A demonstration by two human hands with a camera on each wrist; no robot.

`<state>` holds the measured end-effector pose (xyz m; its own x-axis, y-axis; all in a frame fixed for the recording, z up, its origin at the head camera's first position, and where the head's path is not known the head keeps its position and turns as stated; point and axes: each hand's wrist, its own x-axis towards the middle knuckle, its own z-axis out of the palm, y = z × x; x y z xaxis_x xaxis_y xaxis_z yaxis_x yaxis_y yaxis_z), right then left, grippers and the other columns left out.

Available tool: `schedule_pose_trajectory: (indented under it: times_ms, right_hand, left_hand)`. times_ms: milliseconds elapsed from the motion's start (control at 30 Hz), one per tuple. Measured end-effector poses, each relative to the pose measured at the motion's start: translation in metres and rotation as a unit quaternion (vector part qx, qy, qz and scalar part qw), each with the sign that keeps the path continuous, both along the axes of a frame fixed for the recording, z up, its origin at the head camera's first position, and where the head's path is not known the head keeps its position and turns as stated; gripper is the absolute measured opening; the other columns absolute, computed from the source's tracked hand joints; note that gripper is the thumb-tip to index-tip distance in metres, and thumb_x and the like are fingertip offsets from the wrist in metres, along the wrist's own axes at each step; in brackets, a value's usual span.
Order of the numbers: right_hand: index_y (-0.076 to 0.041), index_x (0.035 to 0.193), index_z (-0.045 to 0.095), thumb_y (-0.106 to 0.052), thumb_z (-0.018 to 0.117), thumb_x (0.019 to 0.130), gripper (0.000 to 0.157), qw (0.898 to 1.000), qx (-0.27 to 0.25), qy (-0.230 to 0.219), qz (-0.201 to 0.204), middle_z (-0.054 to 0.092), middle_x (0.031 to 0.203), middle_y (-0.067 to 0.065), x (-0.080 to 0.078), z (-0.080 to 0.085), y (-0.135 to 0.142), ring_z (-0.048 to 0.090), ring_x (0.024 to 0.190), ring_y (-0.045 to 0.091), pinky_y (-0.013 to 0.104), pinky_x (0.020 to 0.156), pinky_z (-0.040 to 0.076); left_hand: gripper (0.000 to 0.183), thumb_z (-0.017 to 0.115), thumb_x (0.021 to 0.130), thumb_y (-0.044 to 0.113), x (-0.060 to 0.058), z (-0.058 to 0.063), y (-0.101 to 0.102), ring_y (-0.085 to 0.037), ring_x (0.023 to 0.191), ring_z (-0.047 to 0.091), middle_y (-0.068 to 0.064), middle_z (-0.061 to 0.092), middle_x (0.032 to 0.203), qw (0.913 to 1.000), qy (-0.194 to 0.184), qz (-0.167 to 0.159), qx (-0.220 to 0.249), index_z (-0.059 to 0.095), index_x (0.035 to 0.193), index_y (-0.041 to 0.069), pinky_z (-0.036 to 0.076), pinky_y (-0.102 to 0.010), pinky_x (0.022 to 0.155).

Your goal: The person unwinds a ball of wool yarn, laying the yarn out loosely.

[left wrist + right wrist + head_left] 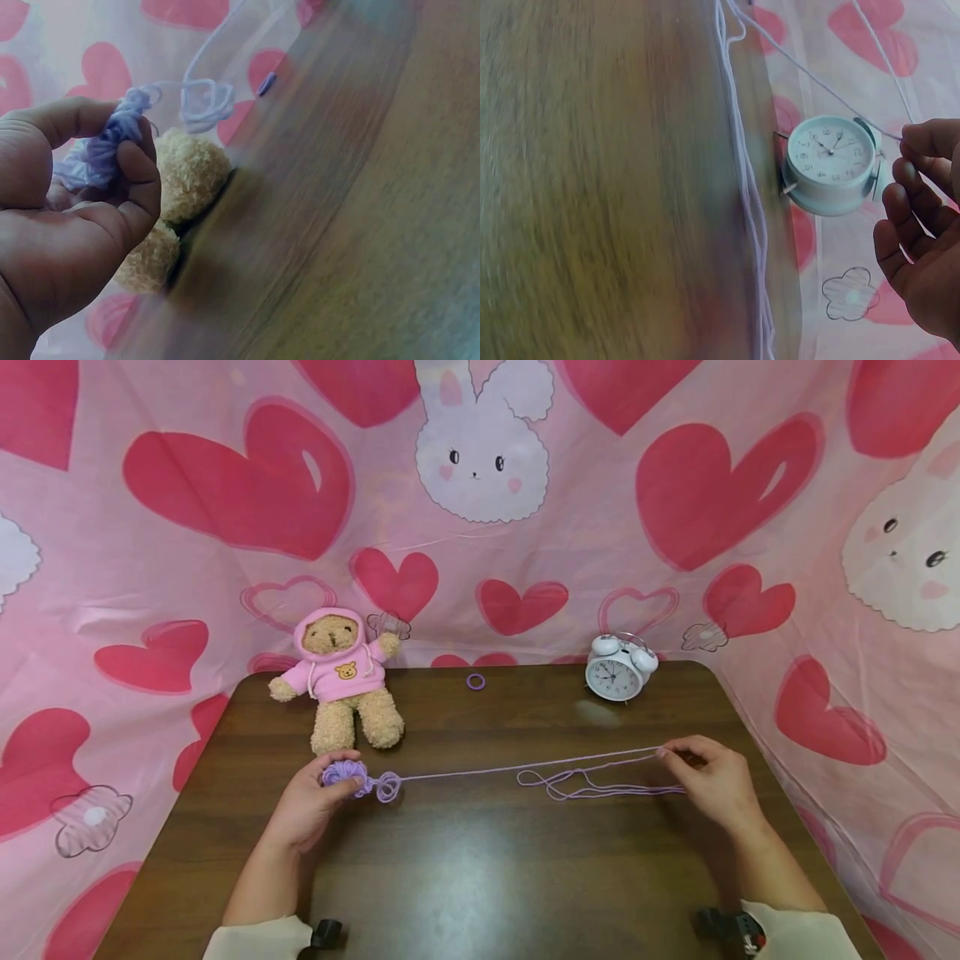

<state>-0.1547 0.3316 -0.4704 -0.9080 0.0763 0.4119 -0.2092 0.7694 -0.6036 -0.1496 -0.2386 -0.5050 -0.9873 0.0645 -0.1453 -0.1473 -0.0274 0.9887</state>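
My left hand (306, 806) grips a small ball of lilac yarn (345, 774) at the table's left, thumb across its front. A small coil of loops (387, 787) hangs off the ball's right side; the left wrist view shows the fingers curled round the wound yarn (97, 157). From the coil a strand (480, 772) runs taut to my right hand (716, 781), which pinches it between thumb and forefinger. Slack loops of the same yarn (592, 789) spread below that strand, toward the right hand. In the right wrist view the pinched strand (840, 101) bends at the fingertips.
A teddy bear in a pink hoodie (341, 681) sits behind the left hand. Toward the back of the wooden table (465, 868) lie a purple ring (476, 682) and, farther right, a white alarm clock (617, 670). Pink heart-printed cloth (517, 568) hangs behind and beside the table.
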Motion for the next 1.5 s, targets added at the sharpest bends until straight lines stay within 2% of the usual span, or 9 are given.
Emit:
schedule_pose_trajectory:
  times_ms: [167,267,367,500,567,667,967,1233,1500]
  right_hand:
    - [-0.014,0.091,0.079,-0.019,0.082,0.089,0.006,1.0,0.01,-0.004,-0.017,0.074,0.089,0.004,0.003,0.002,0.009,0.055,0.073,-0.009,0.01,0.066,0.042]
    - [-0.013,0.092,0.08,-0.021,0.082,0.09,0.007,0.999,0.011,-0.01,-0.029,0.074,0.089,0.003,0.006,0.002,0.016,0.054,0.073,-0.01,0.011,0.065,0.042]
    - [-0.012,0.092,0.08,-0.022,0.081,0.09,0.01,0.999,0.008,-0.016,-0.038,0.073,0.086,-0.005,0.009,0.004,0.024,0.054,0.072,-0.011,0.012,0.064,0.042]
    - [-0.01,0.094,0.08,-0.022,0.08,0.091,0.013,0.999,0.005,-0.018,-0.043,0.066,0.085,-0.023,0.012,0.005,0.034,0.052,0.074,-0.012,0.011,0.065,0.041]
    - [-0.009,0.095,0.079,-0.021,0.08,0.091,0.013,0.999,0.004,-0.02,-0.045,0.062,0.085,-0.029,0.014,0.006,0.039,0.051,0.074,-0.013,0.01,0.066,0.041]
    - [-0.008,0.097,0.079,-0.021,0.08,0.091,0.014,0.999,-0.003,-0.025,-0.048,0.061,0.084,-0.03,0.015,0.006,0.045,0.051,0.074,-0.011,0.01,0.065,0.04]
    - [-0.008,0.104,0.079,-0.029,0.076,0.095,0.024,0.995,-0.006,-0.062,-0.072,0.058,0.082,-0.036,0.025,0.008,0.062,0.052,0.073,-0.01,0.014,0.062,0.041]
    - [-0.007,0.104,0.078,-0.031,0.076,0.094,0.026,0.993,-0.005,-0.08,-0.087,0.059,0.082,-0.036,0.03,0.006,0.07,0.049,0.075,-0.015,0.013,0.063,0.04]
    - [-0.008,0.103,0.078,-0.033,0.073,0.096,0.027,0.991,-0.004,-0.096,-0.089,0.066,0.076,-0.023,0.035,0.002,0.081,0.053,0.067,-0.003,0.018,0.058,0.042]
  left_hand:
    - [0.031,0.068,0.095,-0.006,0.002,0.001,-0.006,-0.012,0.088,0.063,-0.004,0.062,0.102,0.9996,0.018,0.013,0.015,0.061,0.122,0.007,0.057,-0.025,0.076]
    - [0.03,0.068,0.095,-0.007,0.003,0.003,-0.01,-0.011,0.087,0.064,-0.003,0.063,0.099,0.9992,0.025,0.02,0.022,0.063,0.119,0.011,0.057,-0.024,0.075]
    - [0.029,0.067,0.095,-0.007,0.005,0.006,-0.014,-0.011,0.088,0.063,-0.003,0.064,0.1,0.9989,0.029,0.028,0.022,0.062,0.121,0.004,0.057,-0.024,0.076]
    - [0.033,0.067,0.096,-0.007,0.008,0.009,-0.022,-0.011,0.088,0.063,-0.003,0.063,0.1,0.9986,0.026,0.039,0.021,0.056,0.127,-0.006,0.057,-0.024,0.076]
    - [0.035,0.067,0.096,-0.007,0.009,0.011,-0.026,-0.011,0.087,0.063,-0.003,0.062,0.1,0.9984,0.026,0.045,0.023,0.054,0.129,-0.008,0.057,-0.024,0.075]
    - [0.035,0.066,0.096,-0.007,0.011,0.014,-0.034,-0.01,0.085,0.064,-0.001,0.063,0.098,0.9979,0.029,0.051,0.028,0.054,0.129,-0.007,0.057,-0.024,0.074]
    - [0.03,0.07,0.097,0.0,0.018,0.023,-0.058,-0.011,0.085,0.06,0.0,0.061,0.102,0.997,0.022,0.072,0.016,0.063,0.123,0.015,0.055,-0.024,0.072]
    - [0.033,0.069,0.097,-0.001,0.022,0.032,-0.079,-0.011,0.085,0.059,0.001,0.057,0.104,0.9932,0.029,0.109,0.026,0.066,0.124,0.019,0.053,-0.02,0.069]
    - [0.035,0.066,0.097,-0.006,0.028,0.035,-0.095,-0.012,0.089,0.061,-0.001,0.058,0.11,0.9891,0.061,0.123,0.053,0.067,0.125,0.015,0.056,-0.02,0.073]
